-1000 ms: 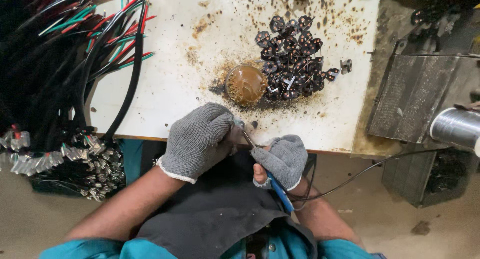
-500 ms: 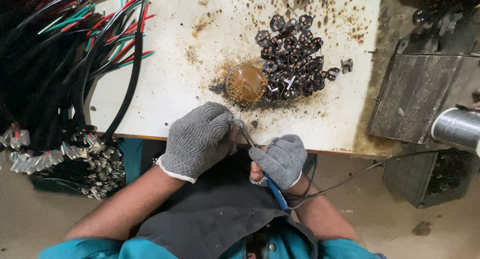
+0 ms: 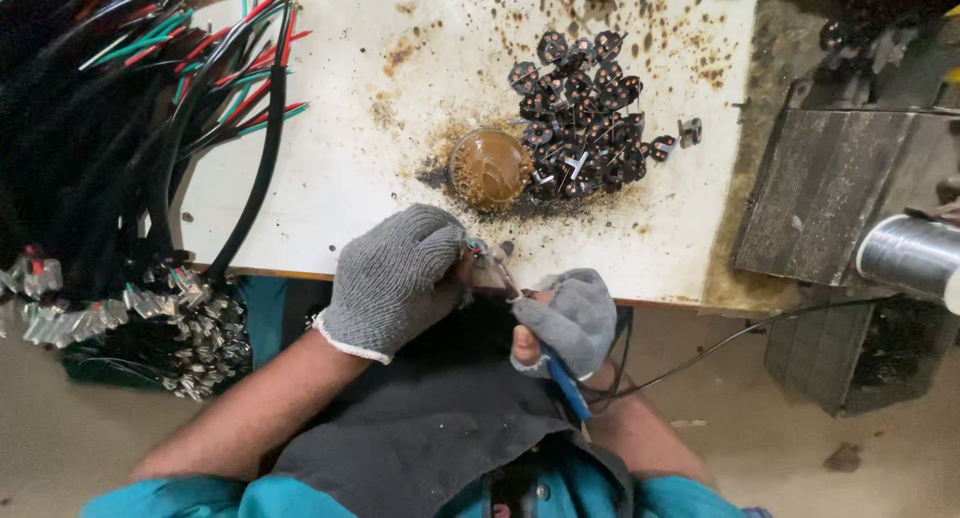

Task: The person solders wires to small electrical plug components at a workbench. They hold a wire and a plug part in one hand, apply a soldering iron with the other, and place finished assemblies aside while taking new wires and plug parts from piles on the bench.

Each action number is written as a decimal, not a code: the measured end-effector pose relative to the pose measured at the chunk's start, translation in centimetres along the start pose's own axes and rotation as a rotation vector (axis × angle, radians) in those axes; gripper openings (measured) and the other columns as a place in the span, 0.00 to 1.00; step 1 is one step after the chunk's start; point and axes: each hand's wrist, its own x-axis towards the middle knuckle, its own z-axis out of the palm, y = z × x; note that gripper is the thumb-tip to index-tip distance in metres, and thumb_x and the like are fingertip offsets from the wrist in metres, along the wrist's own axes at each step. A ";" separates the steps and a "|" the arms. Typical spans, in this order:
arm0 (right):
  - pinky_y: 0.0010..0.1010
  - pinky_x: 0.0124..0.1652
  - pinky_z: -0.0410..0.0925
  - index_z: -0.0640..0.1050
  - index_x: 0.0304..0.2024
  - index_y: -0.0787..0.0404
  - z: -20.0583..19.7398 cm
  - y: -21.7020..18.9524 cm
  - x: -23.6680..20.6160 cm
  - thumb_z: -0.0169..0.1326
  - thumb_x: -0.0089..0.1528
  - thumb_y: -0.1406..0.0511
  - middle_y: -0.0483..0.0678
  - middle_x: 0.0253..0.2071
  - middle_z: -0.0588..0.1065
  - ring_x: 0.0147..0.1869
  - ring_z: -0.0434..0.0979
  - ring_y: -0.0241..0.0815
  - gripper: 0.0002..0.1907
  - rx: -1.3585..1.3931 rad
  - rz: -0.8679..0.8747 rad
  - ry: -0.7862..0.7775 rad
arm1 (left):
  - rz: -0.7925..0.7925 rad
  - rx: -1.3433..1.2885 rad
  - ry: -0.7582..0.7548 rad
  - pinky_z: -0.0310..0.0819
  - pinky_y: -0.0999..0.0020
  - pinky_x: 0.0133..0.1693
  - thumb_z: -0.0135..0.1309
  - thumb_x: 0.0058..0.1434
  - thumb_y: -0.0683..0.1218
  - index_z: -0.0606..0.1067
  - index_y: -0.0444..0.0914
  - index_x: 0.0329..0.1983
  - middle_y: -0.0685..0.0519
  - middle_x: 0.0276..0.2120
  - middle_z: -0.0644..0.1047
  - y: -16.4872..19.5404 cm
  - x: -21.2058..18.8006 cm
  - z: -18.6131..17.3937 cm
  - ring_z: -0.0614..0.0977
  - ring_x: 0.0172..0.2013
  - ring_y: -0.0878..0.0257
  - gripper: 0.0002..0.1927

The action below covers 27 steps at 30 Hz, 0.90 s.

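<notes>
The grey-gloved left hand [image 3: 398,278] is pinching a small wired part [image 3: 478,250]; the grey-gloved right hand [image 3: 566,320] is gripping a blue-handled soldering iron [image 3: 560,378]. At twelve o'clock, a pile of dark round parts [image 3: 585,113] is waiting on the white bench [image 3: 330,168].

I look down on a white desk [image 3: 330,168], stained brown and speckled with dark grit toward its far right. Below its near edge lies a dull, dusty concrete floor [image 3: 60,428]. At right stands a dark, grimy metal stand [image 3: 825,193]. The light is even and flat.

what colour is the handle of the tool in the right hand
Blue; the handle shows below the gloved right hand in the head view.
</notes>
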 end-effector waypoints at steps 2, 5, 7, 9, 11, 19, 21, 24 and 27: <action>0.36 0.37 0.69 0.78 0.42 0.58 -0.5 -1.6 0.2 0.57 0.66 0.52 0.44 0.32 0.75 0.35 0.75 0.43 0.17 0.021 0.398 -0.007 | 0.008 0.006 0.004 0.76 0.57 0.36 0.62 0.53 0.42 0.73 0.40 0.33 0.49 0.36 0.77 0.1 -0.1 0.0 0.81 0.36 0.49 0.09; 0.33 0.33 0.72 0.73 0.54 0.57 0.0 -2.8 1.0 0.60 0.60 0.45 0.43 0.30 0.76 0.32 0.78 0.41 0.30 0.386 0.746 0.258 | -0.001 0.008 -0.003 0.76 0.57 0.36 0.62 0.54 0.43 0.72 0.40 0.31 0.49 0.35 0.77 0.2 -0.1 0.0 0.81 0.35 0.50 0.08; 0.33 0.33 0.73 0.71 0.56 0.58 0.1 -2.3 1.7 0.62 0.59 0.47 0.42 0.31 0.76 0.31 0.79 0.40 0.32 0.591 0.775 0.449 | -0.005 0.020 -0.008 0.76 0.57 0.36 0.62 0.54 0.43 0.73 0.40 0.31 0.49 0.34 0.77 0.3 -0.1 0.0 0.80 0.35 0.50 0.08; 0.34 0.37 0.75 0.74 0.50 0.61 -0.3 -0.7 2.4 0.64 0.62 0.54 0.41 0.35 0.77 0.34 0.79 0.39 0.23 0.641 0.684 0.557 | -0.004 0.021 -0.005 0.76 0.57 0.36 0.62 0.54 0.43 0.73 0.40 0.32 0.50 0.35 0.77 0.4 0.0 -0.1 0.81 0.35 0.50 0.08; 0.32 0.42 0.74 0.78 0.46 0.63 -1.4 0.9 3.0 0.62 0.68 0.61 0.47 0.39 0.80 0.39 0.80 0.42 0.12 0.072 0.640 0.356 | -0.002 0.012 -0.011 0.76 0.58 0.35 0.62 0.52 0.43 0.73 0.41 0.32 0.50 0.35 0.77 0.4 0.0 -0.2 0.81 0.35 0.51 0.08; 0.36 0.42 0.71 0.81 0.39 0.63 -2.5 3.4 6.1 0.66 0.62 0.73 0.52 0.34 0.80 0.38 0.80 0.50 0.06 -0.472 0.369 0.108 | -0.015 -0.014 -0.042 0.76 0.58 0.35 0.62 0.50 0.45 0.73 0.41 0.30 0.51 0.34 0.77 0.1 0.4 -0.2 0.81 0.35 0.51 0.09; 0.36 0.38 0.69 0.79 0.39 0.65 -2.5 2.6 5.7 0.66 0.63 0.74 0.52 0.33 0.80 0.34 0.78 0.48 0.07 -0.421 0.348 0.130 | -0.015 0.037 -0.017 0.76 0.58 0.35 0.62 0.53 0.44 0.73 0.41 0.31 0.50 0.35 0.77 0.1 0.5 -0.1 0.81 0.34 0.50 0.08; 0.32 0.41 0.75 0.78 0.42 0.62 -1.1 1.2 3.8 0.60 0.70 0.73 0.51 0.39 0.81 0.38 0.83 0.44 0.03 -0.178 0.449 0.229 | -0.016 0.069 0.015 0.76 0.57 0.35 0.63 0.54 0.44 0.73 0.40 0.31 0.50 0.35 0.77 0.0 0.6 -0.2 0.81 0.34 0.50 0.08; 0.36 0.39 0.76 0.67 0.38 0.66 -0.4 0.7 1.7 0.62 0.66 0.69 0.54 0.35 0.79 0.38 0.82 0.47 0.15 -0.233 0.280 0.324 | -0.006 0.037 0.000 0.76 0.58 0.35 0.63 0.52 0.43 0.73 0.40 0.31 0.50 0.35 0.77 0.2 0.5 -0.2 0.81 0.35 0.50 0.09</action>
